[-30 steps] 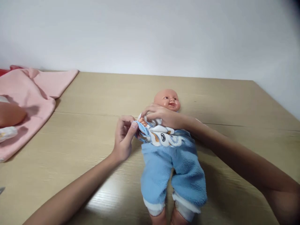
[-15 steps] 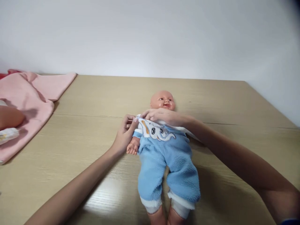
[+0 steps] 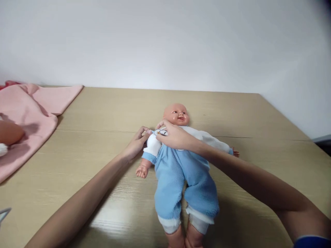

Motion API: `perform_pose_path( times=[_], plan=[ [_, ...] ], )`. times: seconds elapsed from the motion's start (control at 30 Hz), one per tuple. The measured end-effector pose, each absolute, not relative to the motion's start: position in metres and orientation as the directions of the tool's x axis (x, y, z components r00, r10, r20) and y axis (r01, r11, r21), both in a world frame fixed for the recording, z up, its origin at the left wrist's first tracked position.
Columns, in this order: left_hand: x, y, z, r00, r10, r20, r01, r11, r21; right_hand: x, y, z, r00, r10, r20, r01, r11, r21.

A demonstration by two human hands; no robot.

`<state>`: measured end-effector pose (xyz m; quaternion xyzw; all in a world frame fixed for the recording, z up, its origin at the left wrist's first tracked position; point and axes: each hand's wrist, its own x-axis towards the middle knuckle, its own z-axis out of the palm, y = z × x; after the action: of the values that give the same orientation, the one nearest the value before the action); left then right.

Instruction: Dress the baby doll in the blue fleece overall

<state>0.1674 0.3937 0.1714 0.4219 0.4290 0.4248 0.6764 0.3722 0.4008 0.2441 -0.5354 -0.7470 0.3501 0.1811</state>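
A baby doll [image 3: 176, 114] lies on its back on the table, feet toward me. It wears a white top [image 3: 153, 146] with blue cuffs and fleecy blue overalls [image 3: 169, 179], whose bib bears an embroidered animal face. At the doll's shoulder on the left side of the picture, my left hand [image 3: 138, 141] is closed, thumb and finger pinching blue edging, seemingly a strap. Over the doll's chest my right hand [image 3: 174, 136] pinches the folded bib corner between thumb and fingers. The rest of the bib is hidden behind that hand.
On the left, a pink cloth [image 3: 38, 106] lies spread with part of another doll [image 3: 11, 132] on it. A wall [image 3: 165, 44] stands behind the wooden table [image 3: 108, 110]. A dark object [image 3: 323, 140] shows beyond the table's right edge, and a pale pointed object [image 3: 4, 214] at lower left.
My right hand has gathered the bib toward the left shoulder, uncovering the white top's chest and sleeve. The doll's arm on the right now shows, stretched outward. My left hand stays near the shoulder.
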Motion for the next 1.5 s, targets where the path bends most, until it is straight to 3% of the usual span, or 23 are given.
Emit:
perform_pose_path(
  times=[0.13, 0.27, 0.43, 0.57, 0.87, 1.1, 1.23, 1.37, 1.5],
  plan=[
    [0.176, 0.406, 0.165, 0.334, 0.914, -0.230, -0.234, 0.316, 0.919, 0.364, 0.404, 0.256, -0.372, 0.928, -0.012, 0.836, 0.330, -0.439],
    [0.181, 0.408, 0.160, 0.366, 0.905, -0.216, -0.233, 0.314, 0.920, 0.370, 0.410, 0.264, -0.403, 0.914, -0.055, 0.897, 0.383, -0.219],
    [0.179, 0.409, 0.164, 0.356, 0.929, -0.101, -0.219, 0.188, 0.957, 0.375, 0.411, 0.264, -0.486, 0.874, 0.024, 0.849, 0.479, -0.226],
    [0.178, 0.415, 0.166, 0.339, 0.940, -0.021, -0.199, 0.093, 0.975, 0.370, 0.408, 0.255, -0.408, 0.912, 0.025, 0.890, 0.404, -0.211],
    [0.202, 0.433, 0.157, 0.428, 0.882, -0.199, -0.229, 0.319, 0.920, 0.364, 0.411, 0.252, -0.299, 0.954, -0.020, 0.937, 0.290, -0.194],
    [0.170, 0.436, 0.168, 0.586, 0.757, -0.288, -0.168, 0.461, 0.871, 0.373, 0.408, 0.251, -0.376, 0.926, -0.041, 0.908, 0.359, -0.217],
    [0.157, 0.431, 0.178, 0.559, 0.783, -0.273, -0.143, 0.415, 0.898, 0.377, 0.409, 0.252, -0.444, 0.894, -0.057, 0.876, 0.420, -0.237],
    [0.146, 0.422, 0.203, 0.546, 0.815, -0.194, 0.126, 0.150, 0.981, 0.379, 0.405, 0.255, -0.499, 0.865, -0.050, 0.845, 0.472, -0.252],
    [0.131, 0.412, 0.219, 0.568, 0.786, -0.243, 0.416, -0.019, 0.909, 0.370, 0.407, 0.260, -0.609, 0.792, -0.043, 0.782, 0.589, -0.204]
  ],
)
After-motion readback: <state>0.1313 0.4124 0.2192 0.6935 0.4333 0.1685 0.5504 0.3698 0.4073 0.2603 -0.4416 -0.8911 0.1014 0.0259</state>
